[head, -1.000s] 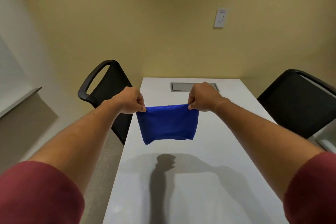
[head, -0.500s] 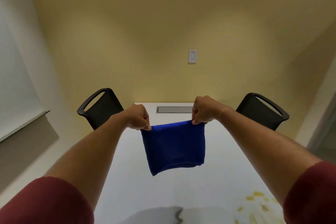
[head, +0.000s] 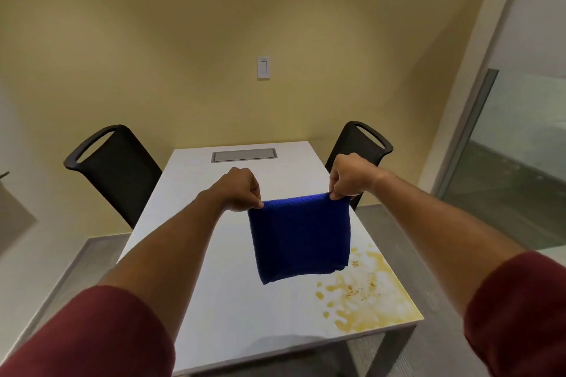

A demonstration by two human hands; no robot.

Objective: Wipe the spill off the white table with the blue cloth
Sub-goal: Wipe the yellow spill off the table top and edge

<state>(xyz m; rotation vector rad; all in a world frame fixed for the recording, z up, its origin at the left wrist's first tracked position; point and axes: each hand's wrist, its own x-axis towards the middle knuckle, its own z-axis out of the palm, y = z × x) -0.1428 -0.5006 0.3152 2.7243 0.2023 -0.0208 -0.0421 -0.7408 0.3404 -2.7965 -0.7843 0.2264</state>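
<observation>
Cloth [head: 300, 236]: deep blue, with a fine ribbed weave; it is held up in the air and hangs down as a roughly square sheet, its lower edge slightly slanted and its bottom corners rounded.
Left hand [head: 237, 190]: closed in a pinch on the cloth's upper left corner, with the knuckles turned toward the camera.
Right hand [head: 349, 176]: closed in a pinch on the cloth's upper right corner and held a little higher than the left.
Cloth against the hands: the top edge is stretched nearly taut between the two pinches, and the rest hangs freely below them, clear of the table.
Spill [head: 367, 291]: a yellowish puddle with scattered droplets and small brown specks, spread over the near right corner of the table; its far edge is covered from view by the cloth's lower right corner.
Table [head: 214, 300]: white and rectangular, with a grey panel [head: 244, 155] set into its far end.
Chairs: a black one [head: 113, 168] is seen at the far left side and another [head: 358, 141] at the far right.
Sleeves: dark red, seen on both forearms at the lower corners.
Wall: yellow, with a white switch [head: 263, 67] mounted above the table.
</observation>
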